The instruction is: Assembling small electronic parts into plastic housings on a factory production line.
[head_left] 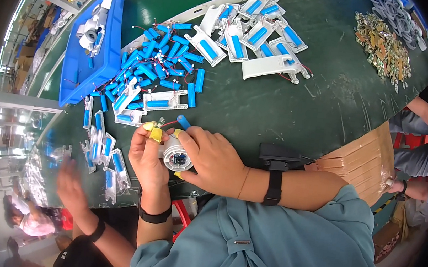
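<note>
My right hand [216,161] is closed round a white round plastic housing [172,149], whose open end shows a dark electronic part inside. Yellow covers sit on several of my fingertips. Thumb and forefinger of my left hand [149,156] pinch a small greenish circuit board [160,122] just above the housing. A red wire runs from near the board to a blue cylindrical battery [183,122], which lies beyond my right fingers. How the wire joins the board is too small to tell.
Loose blue batteries [151,63] and white casings with batteries [257,33] cover the far green table [324,88]. A blue bin [109,42] stands left. Metal pieces [385,47] and grey rings [396,17] lie far right. A black device [279,154] is beside my right forearm. A co-worker's hand [71,188] blurs at left.
</note>
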Demonstrator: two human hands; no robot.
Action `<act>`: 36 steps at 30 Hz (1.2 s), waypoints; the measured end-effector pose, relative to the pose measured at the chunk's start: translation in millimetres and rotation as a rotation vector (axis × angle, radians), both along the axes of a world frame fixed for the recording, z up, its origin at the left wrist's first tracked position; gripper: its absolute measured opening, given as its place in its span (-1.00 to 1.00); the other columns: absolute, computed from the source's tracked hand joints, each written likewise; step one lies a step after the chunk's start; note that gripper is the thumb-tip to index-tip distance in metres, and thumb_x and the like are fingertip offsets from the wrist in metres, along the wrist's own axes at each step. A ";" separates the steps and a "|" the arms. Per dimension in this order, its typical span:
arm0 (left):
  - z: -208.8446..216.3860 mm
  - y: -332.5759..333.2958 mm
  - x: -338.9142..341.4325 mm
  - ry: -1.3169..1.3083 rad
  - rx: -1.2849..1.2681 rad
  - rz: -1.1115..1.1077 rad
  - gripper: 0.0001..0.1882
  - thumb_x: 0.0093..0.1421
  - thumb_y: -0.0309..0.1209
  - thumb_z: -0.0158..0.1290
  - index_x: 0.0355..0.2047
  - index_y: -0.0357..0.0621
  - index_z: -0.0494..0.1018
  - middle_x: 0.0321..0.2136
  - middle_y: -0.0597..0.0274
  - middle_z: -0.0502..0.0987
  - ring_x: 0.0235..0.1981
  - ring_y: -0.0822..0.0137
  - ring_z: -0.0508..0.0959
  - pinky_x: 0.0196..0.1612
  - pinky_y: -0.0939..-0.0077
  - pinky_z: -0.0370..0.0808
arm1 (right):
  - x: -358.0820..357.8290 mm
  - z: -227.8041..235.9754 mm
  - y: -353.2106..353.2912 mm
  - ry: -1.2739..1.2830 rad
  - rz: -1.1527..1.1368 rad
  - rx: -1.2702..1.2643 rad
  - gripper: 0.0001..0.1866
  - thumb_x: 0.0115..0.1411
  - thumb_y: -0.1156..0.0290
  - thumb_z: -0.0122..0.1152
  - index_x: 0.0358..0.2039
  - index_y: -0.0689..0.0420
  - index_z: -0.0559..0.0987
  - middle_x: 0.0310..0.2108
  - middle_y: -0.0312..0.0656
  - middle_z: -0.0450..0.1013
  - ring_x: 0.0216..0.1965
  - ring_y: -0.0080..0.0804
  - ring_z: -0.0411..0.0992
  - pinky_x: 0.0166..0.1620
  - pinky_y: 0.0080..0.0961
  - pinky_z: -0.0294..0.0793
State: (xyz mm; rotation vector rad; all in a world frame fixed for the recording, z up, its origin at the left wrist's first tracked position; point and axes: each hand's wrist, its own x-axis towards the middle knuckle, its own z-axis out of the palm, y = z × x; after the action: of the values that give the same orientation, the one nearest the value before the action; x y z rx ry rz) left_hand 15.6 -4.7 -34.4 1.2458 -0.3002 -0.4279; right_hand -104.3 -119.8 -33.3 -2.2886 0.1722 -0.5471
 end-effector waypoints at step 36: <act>25.2 31.5 -20.1 -1.116 0.849 -0.532 -0.65 -0.07 -0.60 0.20 -0.20 -0.24 0.47 -0.32 0.13 0.50 -0.50 0.22 0.51 -0.42 0.40 0.45 | -32.2 3.6 -66.8 0.052 0.126 0.192 -0.29 -0.09 0.41 0.39 0.08 0.21 0.28 0.00 0.00 0.35 -0.03 0.00 0.40 0.00 -0.31 0.43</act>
State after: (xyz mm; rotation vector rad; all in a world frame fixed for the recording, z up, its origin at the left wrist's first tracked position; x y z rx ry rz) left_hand -4.5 26.8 -9.2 2.1726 -1.5417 -0.2609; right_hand -136.6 -186.6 -29.7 -2.1111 0.1003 -0.3895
